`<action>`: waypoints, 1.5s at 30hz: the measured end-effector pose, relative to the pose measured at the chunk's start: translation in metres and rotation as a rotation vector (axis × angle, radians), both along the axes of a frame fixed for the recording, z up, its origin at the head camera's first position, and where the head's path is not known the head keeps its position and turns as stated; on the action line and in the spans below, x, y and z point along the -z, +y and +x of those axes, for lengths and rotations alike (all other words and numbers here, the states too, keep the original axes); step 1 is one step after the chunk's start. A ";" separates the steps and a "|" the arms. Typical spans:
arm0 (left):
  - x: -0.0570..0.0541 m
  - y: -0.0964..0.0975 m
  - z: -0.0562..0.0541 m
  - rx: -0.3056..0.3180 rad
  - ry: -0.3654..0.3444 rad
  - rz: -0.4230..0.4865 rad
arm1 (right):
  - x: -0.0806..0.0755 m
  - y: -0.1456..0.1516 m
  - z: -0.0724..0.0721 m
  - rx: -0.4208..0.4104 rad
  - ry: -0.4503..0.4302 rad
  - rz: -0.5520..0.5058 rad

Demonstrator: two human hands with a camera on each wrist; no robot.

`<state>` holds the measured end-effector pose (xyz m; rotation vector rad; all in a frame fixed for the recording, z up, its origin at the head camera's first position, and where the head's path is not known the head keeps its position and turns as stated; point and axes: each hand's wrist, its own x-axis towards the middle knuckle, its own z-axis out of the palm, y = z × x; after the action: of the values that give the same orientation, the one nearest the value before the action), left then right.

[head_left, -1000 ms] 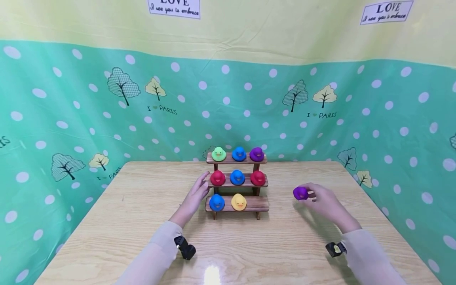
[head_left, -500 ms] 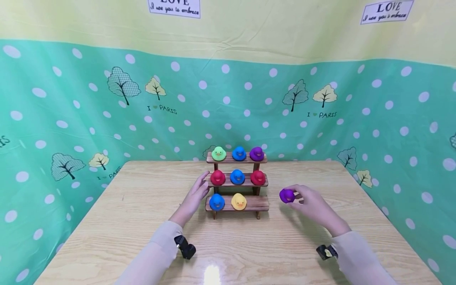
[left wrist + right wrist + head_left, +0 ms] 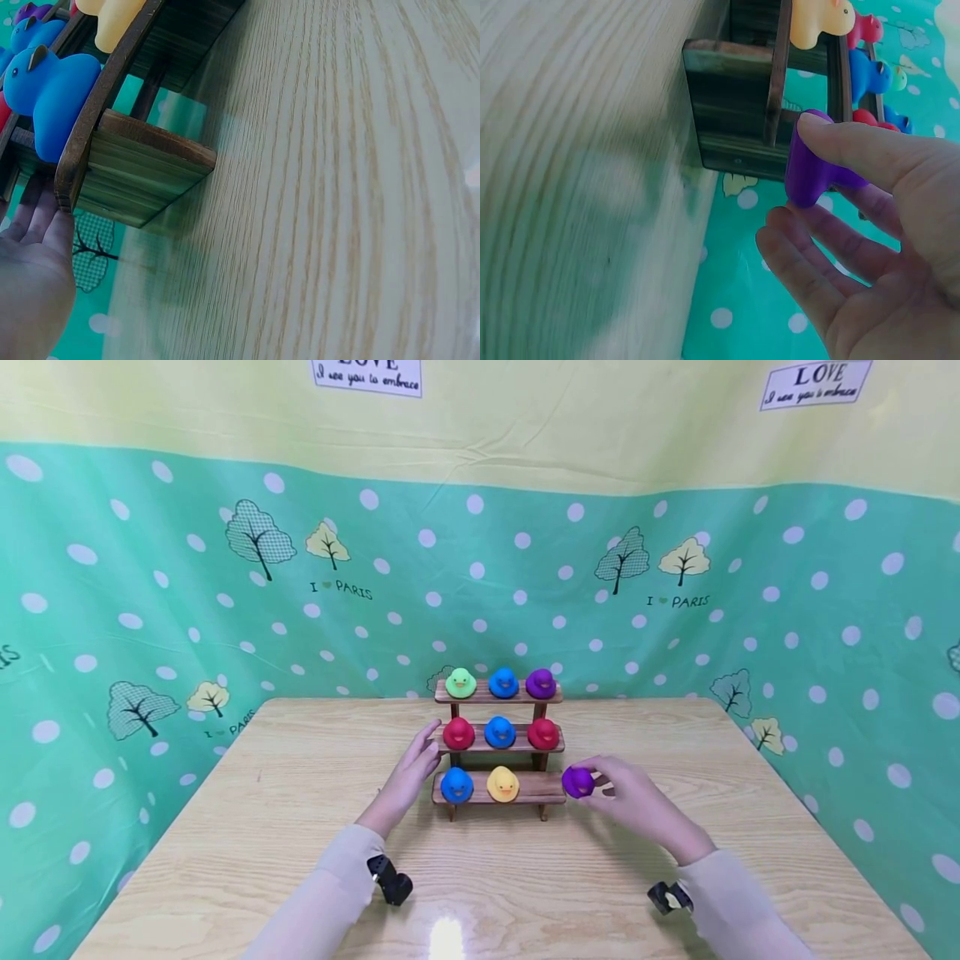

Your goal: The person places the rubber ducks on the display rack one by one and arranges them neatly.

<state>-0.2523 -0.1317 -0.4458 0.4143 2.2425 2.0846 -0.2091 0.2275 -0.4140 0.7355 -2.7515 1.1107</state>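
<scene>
A purple rubber duck (image 3: 578, 782) is pinched between the thumb and fingers of my right hand (image 3: 628, 795), at the right end of the lowest shelf. In the right wrist view the duck (image 3: 808, 169) overlaps the shelf end. My left hand (image 3: 407, 774) is at the left side of the three-tier wooden stand (image 3: 542, 787), fingers straight, fingertips right at the shelf ends. On the bottom tier sit a blue duck (image 3: 457, 786) and a yellow duck (image 3: 503, 785), with bare wood right of them.
The middle tier bears a red duck (image 3: 459, 734), a blue one (image 3: 499, 733) and another red one (image 3: 543, 734). Green (image 3: 461, 683), blue (image 3: 504, 683) and purple (image 3: 541, 684) ducks line the top. A polka-dot curtain (image 3: 480, 552) hangs behind the wooden table (image 3: 315, 735).
My right hand has carried the purple duck leftward and slightly nearer to me, from out over the table to the bottom shelf's right end. The left hand has stayed in place.
</scene>
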 end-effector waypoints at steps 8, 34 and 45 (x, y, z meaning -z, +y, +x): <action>-0.002 0.000 0.001 -0.001 0.002 -0.005 | 0.002 -0.016 0.000 -0.033 0.025 0.020; -0.002 0.001 0.002 -0.009 -0.009 -0.025 | 0.002 -0.038 0.000 0.005 -0.030 0.065; -0.002 0.000 0.002 0.000 -0.004 -0.019 | 0.002 -0.038 0.000 0.039 -0.053 0.065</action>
<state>-0.2507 -0.1322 -0.4442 0.4080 2.2583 2.0606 -0.2094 0.1898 -0.4163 0.6655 -2.8454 1.0534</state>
